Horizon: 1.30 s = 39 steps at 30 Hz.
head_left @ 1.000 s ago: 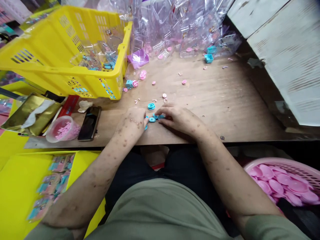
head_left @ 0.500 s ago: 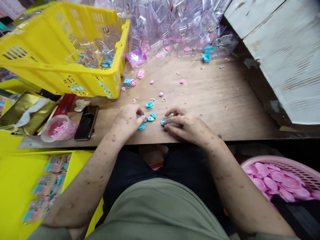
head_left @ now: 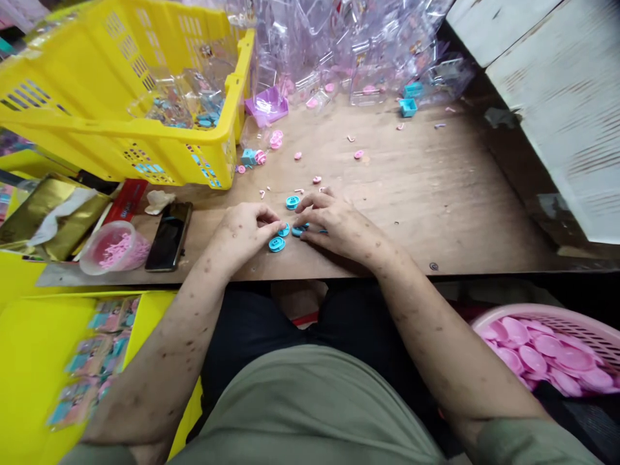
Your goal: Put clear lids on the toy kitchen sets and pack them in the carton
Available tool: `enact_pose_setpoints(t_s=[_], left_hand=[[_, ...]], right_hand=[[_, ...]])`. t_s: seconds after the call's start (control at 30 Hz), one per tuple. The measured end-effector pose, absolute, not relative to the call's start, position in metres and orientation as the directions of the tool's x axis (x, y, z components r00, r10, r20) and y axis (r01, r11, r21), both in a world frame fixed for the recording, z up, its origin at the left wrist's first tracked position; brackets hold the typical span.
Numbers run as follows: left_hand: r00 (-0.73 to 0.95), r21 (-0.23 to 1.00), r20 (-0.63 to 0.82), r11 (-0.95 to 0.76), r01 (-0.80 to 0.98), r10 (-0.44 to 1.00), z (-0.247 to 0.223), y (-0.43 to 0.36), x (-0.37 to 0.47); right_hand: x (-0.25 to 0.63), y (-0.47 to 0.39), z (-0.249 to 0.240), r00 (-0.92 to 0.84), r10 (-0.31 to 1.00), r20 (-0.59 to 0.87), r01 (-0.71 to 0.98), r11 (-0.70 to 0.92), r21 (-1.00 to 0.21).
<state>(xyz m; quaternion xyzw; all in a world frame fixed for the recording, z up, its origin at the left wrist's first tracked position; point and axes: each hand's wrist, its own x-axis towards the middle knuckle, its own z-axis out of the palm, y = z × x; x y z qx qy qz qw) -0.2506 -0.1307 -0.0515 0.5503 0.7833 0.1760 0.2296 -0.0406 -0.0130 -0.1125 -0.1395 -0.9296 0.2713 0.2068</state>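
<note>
Small blue oval plastic pieces lie in a cluster near the table's front edge. My left hand (head_left: 247, 231) is closed, thumb and forefinger pinching one small blue plastic piece (head_left: 285, 230). Just below those fingertips rests another blue oval piece (head_left: 277, 244), with a raised rim. My right hand (head_left: 341, 223) reaches in from the right, its thumb and fingers around a blue oval piece (head_left: 299, 230) that they partly hide. Under its palm a sliver of blue shows. Beyond the fingertips sits a further blue oval piece (head_left: 292, 202).
Pink bits are scattered farther back, with clear plastic packs (head_left: 339, 45) behind them. A yellow crate (head_left: 194, 139) stands at the left. A phone (head_left: 169, 237) and a tub of pink bits (head_left: 113, 248) lie left. At lower right is a pink basket (head_left: 557, 313) of pink spoon-like pieces.
My right hand has moved left to the blue cluster and now covers part of it. My left hand has shifted slightly right. The view has turned a little.
</note>
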Motion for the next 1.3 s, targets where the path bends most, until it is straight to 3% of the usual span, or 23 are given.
enact_pose_setpoints(t_s=[0.2, 0.4, 0.63, 0.83, 1.07, 1.3], left_hand=[[-0.32, 0.547, -0.148, 0.347, 0.762, 0.936, -0.052, -0.13, -0.253], [-0.326, 0.561, -0.157, 0.356, 0.747, 0.932, -0.054, -0.127, -0.247], [-0.317, 0.632, -0.092, 0.301, 0.714, 0.944, -0.058, -0.129, -0.25], [-0.261, 0.645, -0.139, 0.287, 0.708, 0.955, -0.06, -0.128, -0.25], [-0.245, 0.568, -0.131, 0.275, 0.775, 0.961, -0.062, -0.127, -0.25], [-0.225, 0.583, -0.111, 0.247, 0.774, 0.968, -0.056, -0.134, -0.244]], right_hand=[[0.002, -0.013, -0.106, -0.752, 0.559, 0.348, 0.092, 0.613, -0.784], [0.032, -0.021, -0.113, -0.644, 0.711, 0.282, 0.177, 0.497, -0.849], [0.034, -0.028, -0.125, -0.541, 0.826, 0.157, 0.134, 0.269, -0.954], [0.034, -0.03, -0.13, -0.54, 0.84, 0.055, 0.103, 0.131, -0.986], [0.034, -0.031, -0.125, -0.538, 0.827, 0.163, 0.045, 0.221, -0.974], [0.031, -0.034, -0.123, -0.582, 0.806, 0.109, 0.033, 0.158, -0.987]])
